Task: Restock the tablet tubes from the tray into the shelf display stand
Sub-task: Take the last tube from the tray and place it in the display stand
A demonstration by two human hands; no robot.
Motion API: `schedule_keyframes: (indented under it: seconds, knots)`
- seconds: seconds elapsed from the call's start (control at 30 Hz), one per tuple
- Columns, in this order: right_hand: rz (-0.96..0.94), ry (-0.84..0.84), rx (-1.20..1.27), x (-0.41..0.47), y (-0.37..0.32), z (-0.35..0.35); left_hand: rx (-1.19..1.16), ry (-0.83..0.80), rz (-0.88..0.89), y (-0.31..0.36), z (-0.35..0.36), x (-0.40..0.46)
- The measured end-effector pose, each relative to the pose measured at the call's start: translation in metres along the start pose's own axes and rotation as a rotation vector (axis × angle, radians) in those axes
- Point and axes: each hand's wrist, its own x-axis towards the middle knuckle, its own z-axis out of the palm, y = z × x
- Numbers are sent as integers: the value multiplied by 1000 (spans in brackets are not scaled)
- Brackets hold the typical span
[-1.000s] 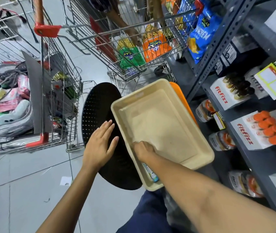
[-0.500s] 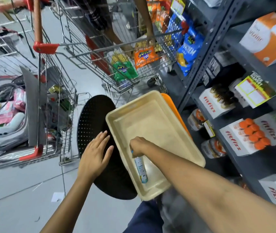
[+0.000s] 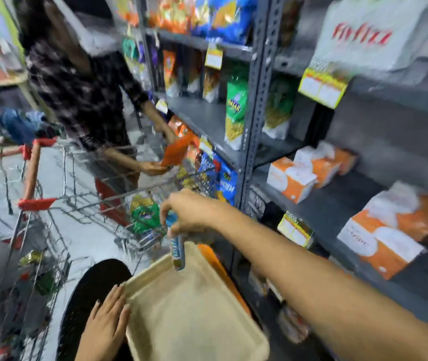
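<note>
The right hand (image 3: 190,212) is holding one tablet tube (image 3: 177,246) by its top end, with the fingers closed around the blue cap — the tube is hanging almost upright, its lower end just above the far rim of the beige tray (image 3: 194,308). The inside of the tray is showing no other tubes. The left hand (image 3: 106,324) is lying flat with fingers stretched, holding nothing; it is resting on the near left edge of the tray and partly on the black round surface (image 3: 87,290) under it. On the right, the grey shelf unit (image 3: 257,100) is carrying white-and-orange boxes (image 3: 382,235) and, higher up, a white display stand with red letters (image 3: 364,35), quite blurred. Far on the left another person (image 3: 82,95) is standing behind a wire shopping cart (image 3: 98,201) and holding an orange packet (image 3: 176,152).
</note>
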Motion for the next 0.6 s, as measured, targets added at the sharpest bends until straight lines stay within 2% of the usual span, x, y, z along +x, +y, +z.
schedule_keyframes:
  seconds: [0.1,0.2,0.4,0.6]
  knots:
    - [23,164,-56,-29,7,-64,-34,57,149,35,-3,43]
    - [80,285,-109,-64,17,-123,-49,157,369,97,-13,93]
    - [231,381,-237,-157,22,-221,-96,288,737,246,-35,164]
    - [417,461,-270,-267,19,-290,-192,273,997,407,-57,170]
